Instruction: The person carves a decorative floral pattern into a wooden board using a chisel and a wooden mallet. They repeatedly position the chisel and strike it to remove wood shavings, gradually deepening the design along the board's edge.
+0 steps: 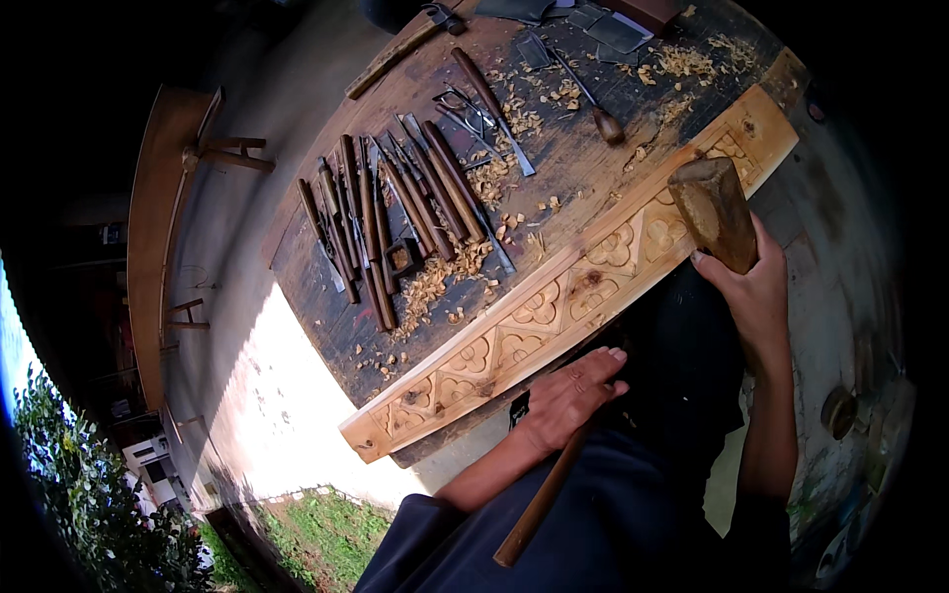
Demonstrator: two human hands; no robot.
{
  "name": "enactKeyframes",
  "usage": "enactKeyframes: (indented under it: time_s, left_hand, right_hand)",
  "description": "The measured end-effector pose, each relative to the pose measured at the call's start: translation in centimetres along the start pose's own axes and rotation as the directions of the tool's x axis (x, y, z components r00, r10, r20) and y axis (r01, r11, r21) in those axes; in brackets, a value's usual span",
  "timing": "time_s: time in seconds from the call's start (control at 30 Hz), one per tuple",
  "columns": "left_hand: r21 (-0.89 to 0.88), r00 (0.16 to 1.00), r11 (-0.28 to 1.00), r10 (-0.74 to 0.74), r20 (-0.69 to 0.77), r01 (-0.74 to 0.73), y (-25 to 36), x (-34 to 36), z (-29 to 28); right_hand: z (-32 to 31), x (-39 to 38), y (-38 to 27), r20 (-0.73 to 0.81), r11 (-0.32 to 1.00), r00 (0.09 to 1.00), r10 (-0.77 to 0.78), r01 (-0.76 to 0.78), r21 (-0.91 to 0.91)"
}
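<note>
A long pale board (542,311) carved with a row of flower and triangle shapes lies slantwise along the bench's near edge. Over its right part, my right hand (748,282) is closed around a worn wooden mallet (714,212) with a blocky head. My left hand (575,397) rests in front of the board's near edge, its fingers close together. From under that palm a slim round wooden handle (542,504) slants down toward my lap. The handle's other end is hidden, so I cannot tell what tool it belongs to.
On the dark workbench (341,336) lie several wood-handled chisels (395,198) in a cluster, among wood shavings (425,292). Beyond them are a hammer (405,49), a lone chisel (492,109), another tool with a bulbous handle (605,124) and grey sandpaper sheets (618,32).
</note>
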State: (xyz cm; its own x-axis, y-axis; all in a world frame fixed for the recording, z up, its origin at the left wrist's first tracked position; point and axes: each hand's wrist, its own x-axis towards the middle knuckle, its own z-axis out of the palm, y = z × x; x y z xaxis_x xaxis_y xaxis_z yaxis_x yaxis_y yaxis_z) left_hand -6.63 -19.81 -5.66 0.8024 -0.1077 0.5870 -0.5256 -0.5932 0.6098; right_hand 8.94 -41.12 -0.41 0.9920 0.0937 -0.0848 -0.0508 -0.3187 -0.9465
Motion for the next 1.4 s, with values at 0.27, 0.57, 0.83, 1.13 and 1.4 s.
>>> enactKeyframes:
  time_s: [0.27,0.57,0.83,1.13,1.4]
  left_hand:
    - [-0.027,0.967,0.984,-0.178,-0.181,0.176,-1.4,-1.9,1.1]
    - [-0.128,0.94,0.981,-0.175,-0.292,0.143,-3.5,-1.7,2.5]
    - [-0.045,0.976,0.999,0.002,-0.218,-0.012,-3.2,-1.5,1.9]
    - [-0.063,0.977,0.998,-0.033,-0.213,0.021,-2.1,-0.7,1.9]
    - [-0.168,0.91,0.962,-0.259,-0.323,0.214,-3.4,-2.1,2.6]
  right_hand:
    - [-0.2,0.0,0.2,-0.005,1.0,1.0,-0.017,0.017,0.022]
    - [-0.2,0.1,0.5,-0.016,0.999,0.999,-0.043,0.043,-0.008]
    - [0.4,-0.4,-0.3,-0.044,0.998,0.997,0.061,-0.061,0.005]
    - [0.1,-0.5,-0.6,-0.028,0.997,0.996,0.08,-0.08,-0.001]
    - [0.1,-0.2,-0.4,-0.031,1.0,0.999,0.012,-0.013,-0.027]
